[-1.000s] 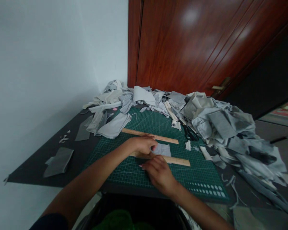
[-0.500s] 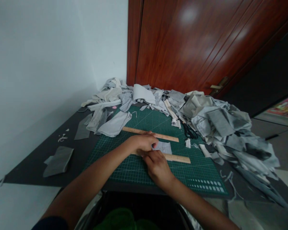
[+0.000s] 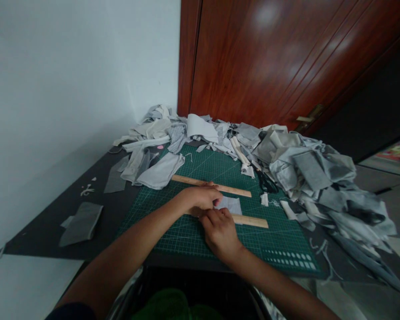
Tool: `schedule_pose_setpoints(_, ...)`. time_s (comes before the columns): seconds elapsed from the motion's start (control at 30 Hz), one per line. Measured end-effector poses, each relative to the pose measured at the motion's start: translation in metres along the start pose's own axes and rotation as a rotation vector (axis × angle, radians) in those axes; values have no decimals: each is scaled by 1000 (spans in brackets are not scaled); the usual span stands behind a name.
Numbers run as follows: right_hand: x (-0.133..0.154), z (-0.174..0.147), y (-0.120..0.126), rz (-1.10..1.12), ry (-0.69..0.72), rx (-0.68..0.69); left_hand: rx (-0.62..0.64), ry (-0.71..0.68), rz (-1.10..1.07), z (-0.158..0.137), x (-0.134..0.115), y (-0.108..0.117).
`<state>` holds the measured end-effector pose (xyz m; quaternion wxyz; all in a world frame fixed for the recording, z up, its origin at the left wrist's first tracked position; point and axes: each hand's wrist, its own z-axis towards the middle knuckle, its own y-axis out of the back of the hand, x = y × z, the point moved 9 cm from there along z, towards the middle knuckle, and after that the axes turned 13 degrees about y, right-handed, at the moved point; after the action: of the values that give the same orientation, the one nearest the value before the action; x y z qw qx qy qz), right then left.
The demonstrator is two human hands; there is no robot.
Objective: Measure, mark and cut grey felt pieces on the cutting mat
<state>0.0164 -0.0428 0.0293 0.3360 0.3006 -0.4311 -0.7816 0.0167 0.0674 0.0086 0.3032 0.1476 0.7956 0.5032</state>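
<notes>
My left hand is bent over the left part of a small light-grey piece of cloth, its fingers curled down and partly hidden. Just below it, my right hand has its fingers closed at the near wooden ruler, close against the left fingertips. That ruler lies over the cloth's near edge. A second wooden ruler lies beyond the cloth, passing behind my left hand. All of this rests on a green cutting mat. What my fingertips pinch is mostly hidden.
Heaps of grey and white fabric scraps line the back and right of the dark table. Black-handled scissors lie on the mat's right side. A folded grey cloth sits at left. Behind stand a white wall and a brown door.
The view has shifted slightly, so most things appear a little farther right. My hands stay at the near ruler and cloth, with the right fingers bent a little differently.
</notes>
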Motion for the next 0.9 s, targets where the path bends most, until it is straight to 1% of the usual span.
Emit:
schedule_pose_setpoints(0.3, 4, 5, -2, -52, 19, -19, 22, -2, 9, 3, 2, -3)
schedule_pose_setpoints(0.5, 10, 13, -1, -52, 50, -67, -1, -14, 34, 1, -2, 1)
schedule_pose_setpoints(0.63, 16, 20, -4, -54, 77, -56, -4, -18, 49, 1, -2, -1)
schedule_pose_setpoints(0.9, 21, 24, -1, -151, 99, -88, -5, -12, 47, 2, -1, -1)
